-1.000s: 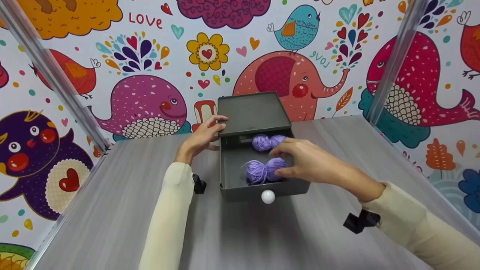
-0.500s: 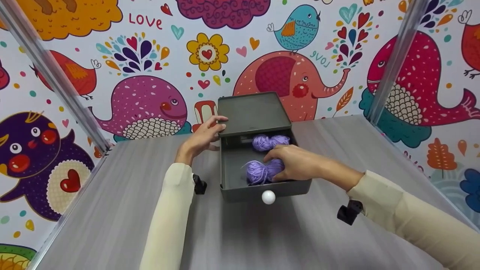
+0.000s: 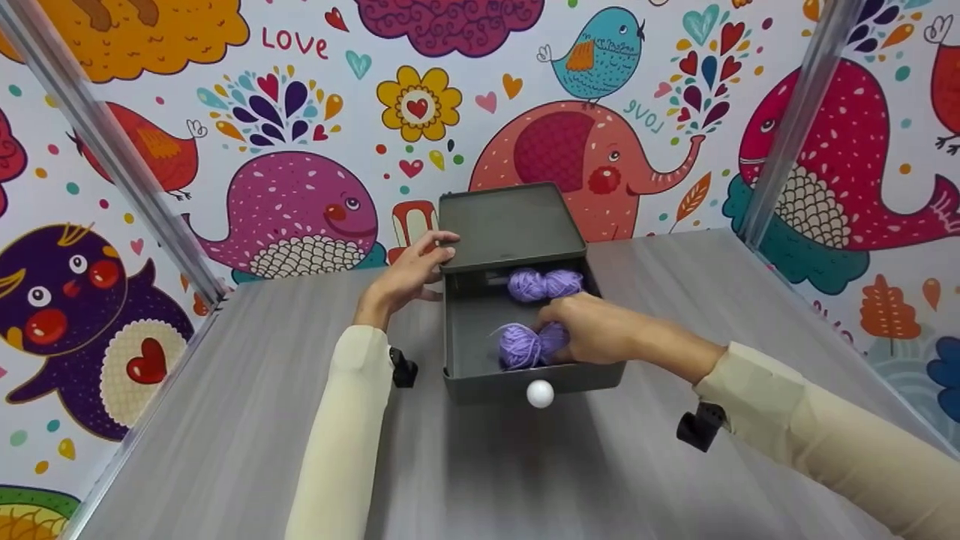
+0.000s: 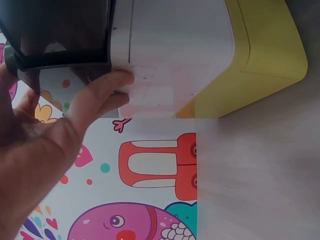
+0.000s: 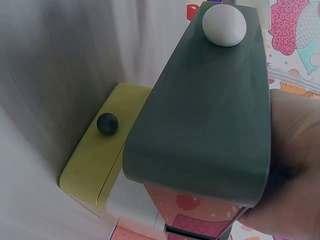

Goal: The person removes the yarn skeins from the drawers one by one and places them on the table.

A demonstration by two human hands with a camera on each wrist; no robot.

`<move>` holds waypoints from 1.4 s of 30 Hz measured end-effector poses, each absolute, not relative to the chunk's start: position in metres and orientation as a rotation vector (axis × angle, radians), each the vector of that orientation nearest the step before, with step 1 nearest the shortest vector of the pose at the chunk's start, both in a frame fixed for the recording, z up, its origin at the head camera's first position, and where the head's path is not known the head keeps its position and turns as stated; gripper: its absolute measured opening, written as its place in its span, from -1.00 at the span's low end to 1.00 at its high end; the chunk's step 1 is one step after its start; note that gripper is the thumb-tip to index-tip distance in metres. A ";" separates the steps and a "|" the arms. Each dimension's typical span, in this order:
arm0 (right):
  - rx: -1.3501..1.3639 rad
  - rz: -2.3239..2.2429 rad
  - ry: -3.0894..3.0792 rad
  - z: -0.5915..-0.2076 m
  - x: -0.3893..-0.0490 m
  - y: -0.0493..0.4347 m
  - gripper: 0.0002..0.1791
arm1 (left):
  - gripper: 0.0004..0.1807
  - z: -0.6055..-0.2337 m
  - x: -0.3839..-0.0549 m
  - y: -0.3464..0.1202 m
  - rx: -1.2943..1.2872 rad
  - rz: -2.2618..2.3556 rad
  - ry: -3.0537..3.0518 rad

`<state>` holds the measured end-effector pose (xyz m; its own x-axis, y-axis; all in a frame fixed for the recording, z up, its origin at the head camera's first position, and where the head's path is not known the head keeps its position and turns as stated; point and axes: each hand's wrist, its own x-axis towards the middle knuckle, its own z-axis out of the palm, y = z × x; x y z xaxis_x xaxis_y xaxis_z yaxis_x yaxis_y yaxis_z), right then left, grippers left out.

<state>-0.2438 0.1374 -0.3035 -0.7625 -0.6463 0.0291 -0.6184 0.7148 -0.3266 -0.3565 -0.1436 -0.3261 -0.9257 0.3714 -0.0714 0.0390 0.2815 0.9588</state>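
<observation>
A dark green drawer (image 3: 484, 388) with a white knob (image 3: 540, 394) is pulled out of a drawer cabinet (image 3: 514, 225). Two purple yarn skeins, each pinched at its middle, lie inside. My right hand (image 3: 600, 326) reaches over the drawer's right wall and grips the right end of the front skein (image 3: 519, 346); its fingertips are partly hidden. Deeper in, the rear skein (image 3: 544, 286) lies untouched, just beyond that hand. On the cabinet's left side, my left hand (image 3: 405, 274) rests with extended fingers against the top edge and side.
Below the green drawer, the right wrist view shows a white section (image 5: 132, 202) and a yellow bottom drawer (image 5: 95, 165) with a dark knob (image 5: 107, 124). The cabinet stands on a grey wood-grain table (image 3: 300, 420) near a patterned wall (image 3: 427, 172).
My right hand has moved left and further into the drawer, and its fingers have closed round the front skein's right end. The left hand keeps its place on the cabinet.
</observation>
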 end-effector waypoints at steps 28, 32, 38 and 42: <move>-0.807 -0.616 2.967 -0.272 -0.246 0.161 -0.52 | -0.54 -0.325 -0.357 -0.143 0.363 1.690 2.260; -0.792 -0.649 3.016 -0.268 -0.250 0.171 -0.54 | -0.55 -0.324 -0.357 -0.144 0.360 1.695 2.261; -0.743 -0.751 3.038 -0.263 -0.255 0.190 -0.55 | -0.54 -0.325 -0.359 -0.145 0.379 1.688 2.263; -0.702 -0.814 3.045 -0.265 -0.260 0.205 -0.55 | -0.54 -0.326 -0.358 -0.143 0.376 1.681 2.262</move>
<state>-0.2600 0.2051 -0.2650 -0.9019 -0.3872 0.1914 -0.4311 0.7788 -0.4556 -0.3582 -0.1427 -0.3259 -0.9217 0.3795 -0.0803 0.0325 0.2819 0.9589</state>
